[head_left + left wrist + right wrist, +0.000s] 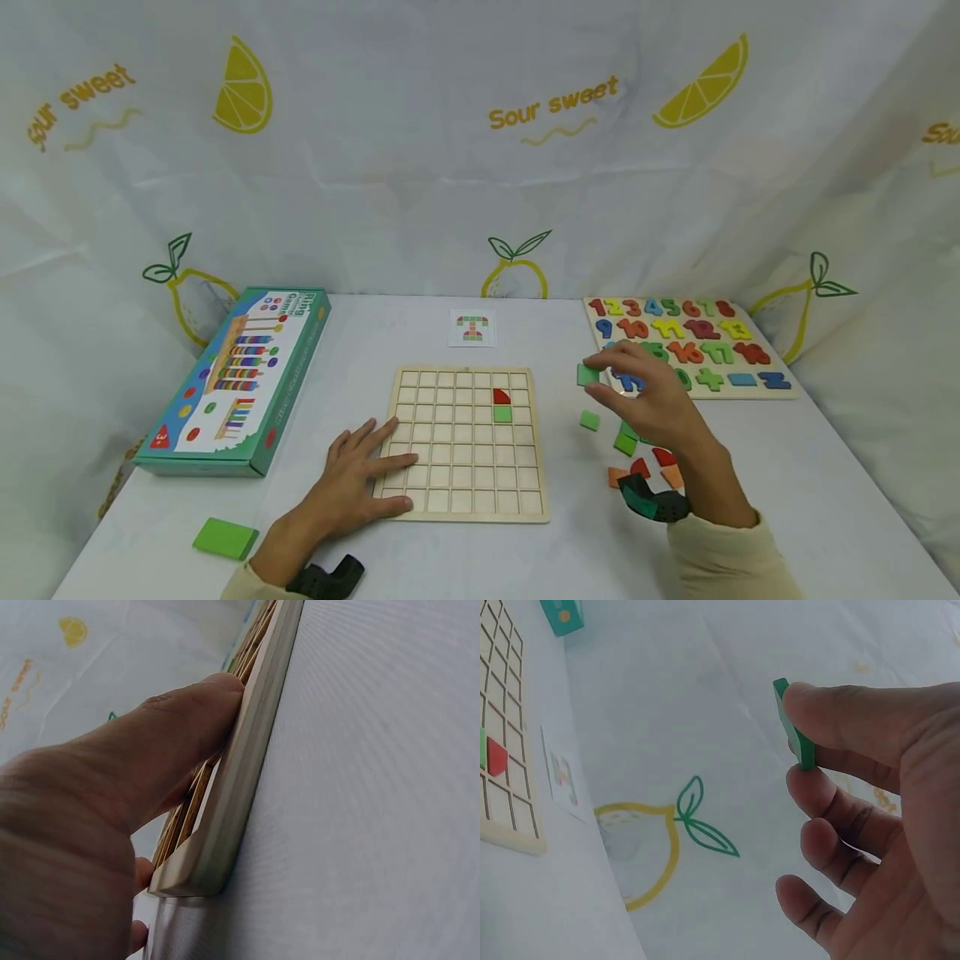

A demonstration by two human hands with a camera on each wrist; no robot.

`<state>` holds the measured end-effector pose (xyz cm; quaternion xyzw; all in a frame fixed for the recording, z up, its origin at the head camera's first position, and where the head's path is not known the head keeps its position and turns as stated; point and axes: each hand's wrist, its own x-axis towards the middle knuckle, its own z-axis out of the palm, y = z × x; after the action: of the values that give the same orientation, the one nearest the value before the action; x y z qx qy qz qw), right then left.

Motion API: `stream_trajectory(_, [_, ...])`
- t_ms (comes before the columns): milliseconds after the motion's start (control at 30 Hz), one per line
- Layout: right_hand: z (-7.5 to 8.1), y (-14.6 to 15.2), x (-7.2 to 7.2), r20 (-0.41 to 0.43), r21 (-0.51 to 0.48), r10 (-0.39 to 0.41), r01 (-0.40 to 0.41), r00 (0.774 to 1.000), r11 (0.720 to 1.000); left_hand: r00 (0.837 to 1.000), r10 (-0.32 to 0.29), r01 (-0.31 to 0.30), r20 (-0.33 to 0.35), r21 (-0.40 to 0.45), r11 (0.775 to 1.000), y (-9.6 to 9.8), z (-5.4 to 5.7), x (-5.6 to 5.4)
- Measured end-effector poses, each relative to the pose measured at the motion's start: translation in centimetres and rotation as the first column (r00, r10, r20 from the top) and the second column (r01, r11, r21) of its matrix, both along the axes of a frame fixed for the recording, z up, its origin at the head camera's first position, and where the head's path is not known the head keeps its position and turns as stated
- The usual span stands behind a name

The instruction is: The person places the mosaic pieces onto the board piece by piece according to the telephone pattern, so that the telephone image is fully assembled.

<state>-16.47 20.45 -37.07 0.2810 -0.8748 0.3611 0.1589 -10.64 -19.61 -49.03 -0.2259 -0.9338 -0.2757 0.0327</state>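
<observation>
A wooden grid board (pixel 461 517) lies on the white table. In its upper right part sit a red quarter-circle tile (pixel 501 397) and, directly below it, a green square tile (pixel 502 414). My left hand (pixel 352 475) rests with spread fingers on the board's left edge; the left wrist view shows the thumb (pixel 191 712) along the rim. Raised off the table to the right of the board, my right hand (pixel 648 400) pinches another green square tile (pixel 587 375) between thumb and fingers. In the right wrist view that tile (pixel 795 727) is seen nearly edge-on.
Loose green (pixel 590 421), red (pixel 663 457) and orange tiles (pixel 672 477) lie beneath the right hand. A pattern card (pixel 472 328) lies behind the board. A number puzzle (pixel 697 342) is at back right, a boxed toy (pixel 262 383) at left, a green block (pixel 225 538) at front left.
</observation>
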Motion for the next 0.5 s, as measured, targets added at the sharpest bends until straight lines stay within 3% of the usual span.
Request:
stream_trajectory(233, [-0.7, -3.8, -1.6, 0.031, -0.054, 0.085, -0.083, 0.996, 0.995, 1.000, 0.006, -0.006, 0.012, -0.010, 1.000, -0.1, 0.1, 0.0])
stream_trajectory(500, [-2.6, -7.5, -3.7, 0.129, -0.104, 0.122, -0.109, 0.984, 0.989, 1.000, 0.008, -0.008, 0.013, -0.008, 1.000, 0.0, -0.1, -0.1])
